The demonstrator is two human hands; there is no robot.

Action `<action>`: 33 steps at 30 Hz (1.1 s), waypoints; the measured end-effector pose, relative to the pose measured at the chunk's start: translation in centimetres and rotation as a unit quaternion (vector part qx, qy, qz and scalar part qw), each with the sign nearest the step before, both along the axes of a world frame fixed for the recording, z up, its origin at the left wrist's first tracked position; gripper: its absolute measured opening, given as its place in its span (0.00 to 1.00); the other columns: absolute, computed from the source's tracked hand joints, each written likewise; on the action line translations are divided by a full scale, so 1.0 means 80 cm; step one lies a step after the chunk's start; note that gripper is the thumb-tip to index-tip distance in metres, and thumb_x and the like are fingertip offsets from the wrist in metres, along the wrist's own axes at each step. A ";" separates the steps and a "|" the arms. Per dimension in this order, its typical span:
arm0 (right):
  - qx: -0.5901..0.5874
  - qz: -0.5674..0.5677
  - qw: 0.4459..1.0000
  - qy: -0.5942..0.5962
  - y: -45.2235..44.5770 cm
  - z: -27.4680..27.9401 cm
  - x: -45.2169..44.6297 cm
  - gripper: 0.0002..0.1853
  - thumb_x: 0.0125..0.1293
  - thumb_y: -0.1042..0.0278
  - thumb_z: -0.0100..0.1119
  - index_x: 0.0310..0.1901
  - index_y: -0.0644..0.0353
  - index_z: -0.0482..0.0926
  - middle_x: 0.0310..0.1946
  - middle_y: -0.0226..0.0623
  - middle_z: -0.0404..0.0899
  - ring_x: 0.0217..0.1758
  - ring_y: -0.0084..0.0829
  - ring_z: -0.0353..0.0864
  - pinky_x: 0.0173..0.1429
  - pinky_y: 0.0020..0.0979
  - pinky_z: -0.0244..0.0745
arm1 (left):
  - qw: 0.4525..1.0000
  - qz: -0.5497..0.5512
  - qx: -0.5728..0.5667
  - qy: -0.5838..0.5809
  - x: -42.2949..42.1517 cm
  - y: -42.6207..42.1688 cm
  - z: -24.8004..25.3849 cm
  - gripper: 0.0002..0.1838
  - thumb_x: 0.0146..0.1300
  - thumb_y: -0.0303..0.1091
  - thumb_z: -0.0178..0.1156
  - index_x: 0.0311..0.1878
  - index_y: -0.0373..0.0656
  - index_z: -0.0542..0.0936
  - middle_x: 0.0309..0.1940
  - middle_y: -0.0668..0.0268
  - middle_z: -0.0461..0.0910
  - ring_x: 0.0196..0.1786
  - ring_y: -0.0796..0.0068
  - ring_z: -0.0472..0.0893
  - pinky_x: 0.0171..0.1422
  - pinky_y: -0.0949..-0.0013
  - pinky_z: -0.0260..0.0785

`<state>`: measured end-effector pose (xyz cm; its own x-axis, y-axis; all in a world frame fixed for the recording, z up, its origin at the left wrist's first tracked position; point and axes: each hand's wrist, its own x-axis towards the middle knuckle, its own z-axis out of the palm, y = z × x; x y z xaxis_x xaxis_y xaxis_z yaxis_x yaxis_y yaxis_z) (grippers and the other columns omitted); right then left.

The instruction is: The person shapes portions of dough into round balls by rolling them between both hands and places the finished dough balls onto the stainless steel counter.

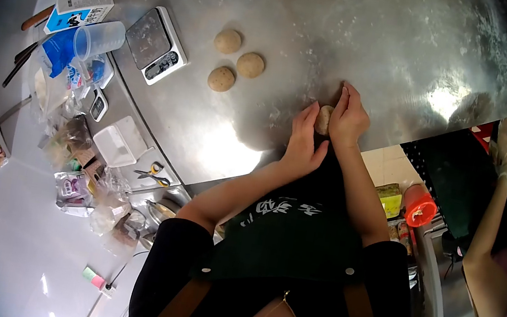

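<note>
Near the front edge of the metal worktable (396, 62), a light brown ball of dough (323, 120) sits between my two cupped hands. My left hand (305, 138) curves against its left side, fingers close together and thumb toward me. From the other side my right hand (349, 118) wraps it, fingers bent inward. Both hands partly hide the ball, and its underside cannot be seen. Three round dough balls, a back one (227, 41), a right one (250, 65) and a front one (221, 79), rest on the metal to the left of my hands.
A digital scale (156, 45) stands at left. Beyond it are a milk carton (79, 12), a clear plastic measuring cup (98, 39), a white tray (120, 141) and scissors (153, 174). At right are a red bucket (420, 206) and another person's gloved hand (506, 152).
</note>
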<state>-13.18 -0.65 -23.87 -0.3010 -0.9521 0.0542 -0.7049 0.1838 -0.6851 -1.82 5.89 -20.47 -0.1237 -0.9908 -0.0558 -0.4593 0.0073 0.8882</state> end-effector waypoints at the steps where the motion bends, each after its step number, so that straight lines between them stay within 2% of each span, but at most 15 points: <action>1: -0.007 0.000 1.000 -0.005 0.000 0.001 -0.002 0.09 0.71 0.65 0.56 0.46 0.56 0.82 0.29 0.43 0.85 0.29 0.48 0.84 0.35 0.42 0.77 | 0.999 -0.023 -0.031 -0.026 0.001 -0.002 -0.007 0.45 0.52 0.26 0.66 0.73 0.31 0.55 0.69 0.43 0.60 0.68 0.47 0.65 0.72 0.53 0.59; 7: 0.037 -0.052 0.985 -0.158 0.021 0.015 -0.044 0.11 0.73 0.66 0.54 0.50 0.62 0.80 0.43 0.47 0.85 0.44 0.42 0.85 0.49 0.36 0.78 | 0.978 -0.126 -0.113 -0.125 0.000 -0.023 -0.043 0.50 0.45 0.34 0.77 0.71 0.32 0.60 0.65 0.48 0.68 0.63 0.47 0.70 0.69 0.52 0.62; 10: 0.037 -0.024 0.987 -0.154 0.038 0.006 -0.081 0.10 0.73 0.69 0.55 0.50 0.64 0.80 0.41 0.45 0.85 0.42 0.37 0.85 0.49 0.33 0.77 | 0.977 -0.154 -0.102 -0.108 0.001 -0.048 -0.039 0.46 0.47 0.34 0.77 0.68 0.36 0.64 0.62 0.51 0.71 0.62 0.51 0.72 0.65 0.55 0.67; 12: 0.053 -0.028 0.982 -0.181 0.041 0.009 -0.093 0.10 0.71 0.71 0.57 0.49 0.65 0.79 0.38 0.41 0.85 0.37 0.34 0.84 0.45 0.32 0.77 | 0.992 -0.119 0.018 -0.026 0.000 -0.068 -0.023 0.43 0.52 0.32 0.74 0.70 0.38 0.63 0.61 0.53 0.71 0.62 0.56 0.73 0.61 0.58 0.70; 13: 0.087 -0.036 0.968 -0.234 0.040 0.015 -0.096 0.13 0.70 0.70 0.59 0.52 0.65 0.78 0.42 0.41 0.84 0.43 0.36 0.83 0.50 0.33 0.76 | 0.992 -0.101 0.076 0.015 0.001 -0.079 -0.013 0.42 0.54 0.31 0.73 0.71 0.39 0.63 0.61 0.54 0.72 0.61 0.58 0.74 0.60 0.60 0.71; 14: 0.119 -0.043 0.950 -0.286 0.041 0.022 -0.099 0.16 0.69 0.68 0.61 0.55 0.65 0.77 0.47 0.42 0.83 0.48 0.37 0.82 0.54 0.34 0.75 | 0.967 -0.100 0.185 0.145 0.004 -0.089 0.000 0.41 0.57 0.31 0.71 0.72 0.40 0.62 0.62 0.55 0.72 0.61 0.61 0.74 0.59 0.61 0.71; 16: 0.098 -0.003 0.924 -0.369 0.026 0.046 -0.099 0.26 0.65 0.65 0.66 0.62 0.65 0.73 0.57 0.44 0.77 0.61 0.39 0.75 0.64 0.36 0.69 | 0.835 -0.094 0.381 0.386 0.012 -0.113 0.037 0.40 0.62 0.29 0.67 0.75 0.42 0.59 0.62 0.58 0.72 0.61 0.66 0.74 0.58 0.63 0.72; 18: -0.009 0.089 0.901 -0.424 0.008 0.071 -0.097 0.39 0.60 0.61 0.72 0.70 0.64 0.66 0.69 0.45 0.67 0.74 0.41 0.63 0.75 0.39 0.58 | 0.804 -0.140 0.369 0.445 0.007 -0.120 0.077 0.41 0.65 0.30 0.64 0.77 0.44 0.55 0.63 0.60 0.72 0.62 0.68 0.74 0.59 0.62 0.72; 21: 0.080 0.247 0.777 -0.573 -0.021 0.124 -0.108 0.52 0.53 0.57 0.77 0.75 0.63 0.57 0.78 0.43 0.51 0.83 0.38 0.41 0.81 0.41 0.40 | 0.766 -0.174 0.354 0.507 -0.002 -0.121 0.112 0.38 0.72 0.33 0.58 0.79 0.46 0.49 0.70 0.60 0.65 0.69 0.68 0.69 0.66 0.61 0.68; 23: 0.072 0.301 0.805 -0.507 -0.037 0.151 -0.111 0.45 0.55 0.60 0.75 0.72 0.61 0.62 0.77 0.43 0.54 0.82 0.37 0.46 0.80 0.40 0.48 | 0.746 -0.136 0.351 0.549 -0.014 -0.118 0.134 0.36 0.74 0.34 0.54 0.79 0.46 0.48 0.72 0.60 0.61 0.72 0.67 0.65 0.69 0.60 0.67; 24: 0.072 0.292 0.803 -0.515 -0.038 0.165 -0.105 0.43 0.56 0.61 0.74 0.71 0.60 0.64 0.77 0.43 0.55 0.81 0.38 0.48 0.79 0.39 0.50 | 0.792 -0.117 0.337 0.496 -0.020 -0.117 0.147 0.34 0.77 0.39 0.50 0.79 0.46 0.47 0.74 0.60 0.57 0.74 0.65 0.62 0.71 0.58 0.64; 25: 0.072 0.284 0.801 -0.523 -0.039 0.179 -0.099 0.40 0.57 0.62 0.72 0.70 0.60 0.66 0.76 0.43 0.56 0.81 0.38 0.50 0.79 0.38 0.51 | 0.792 -0.106 0.324 0.508 -0.025 -0.117 0.159 0.35 0.77 0.42 0.49 0.79 0.45 0.47 0.74 0.60 0.57 0.75 0.65 0.62 0.71 0.57 0.63; 26: 0.063 0.270 0.790 -0.547 -0.040 0.195 -0.093 0.31 0.62 0.68 0.67 0.66 0.60 0.69 0.74 0.43 0.62 0.80 0.38 0.53 0.79 0.39 0.51 | 0.791 -0.092 0.309 0.520 -0.029 -0.115 0.170 0.35 0.77 0.45 0.48 0.79 0.44 0.47 0.74 0.59 0.57 0.75 0.64 0.62 0.72 0.56 0.63; 29: -0.001 0.284 0.826 -0.486 -0.052 0.225 -0.086 0.21 0.68 0.72 0.60 0.61 0.61 0.73 0.67 0.45 0.70 0.76 0.40 0.61 0.79 0.42 0.51 | 0.778 -0.065 0.258 0.570 -0.037 -0.116 0.201 0.35 0.77 0.50 0.46 0.78 0.42 0.49 0.73 0.59 0.60 0.74 0.63 0.63 0.73 0.55 0.61; 33: -0.111 0.311 0.836 -0.438 -0.070 0.228 -0.079 0.15 0.70 0.72 0.54 0.57 0.61 0.76 0.62 0.43 0.77 0.74 0.40 0.67 0.80 0.46 0.45 | 0.800 -0.058 0.165 0.574 -0.043 -0.106 0.208 0.31 0.78 0.49 0.45 0.74 0.40 0.56 0.71 0.58 0.63 0.73 0.63 0.65 0.73 0.55 0.61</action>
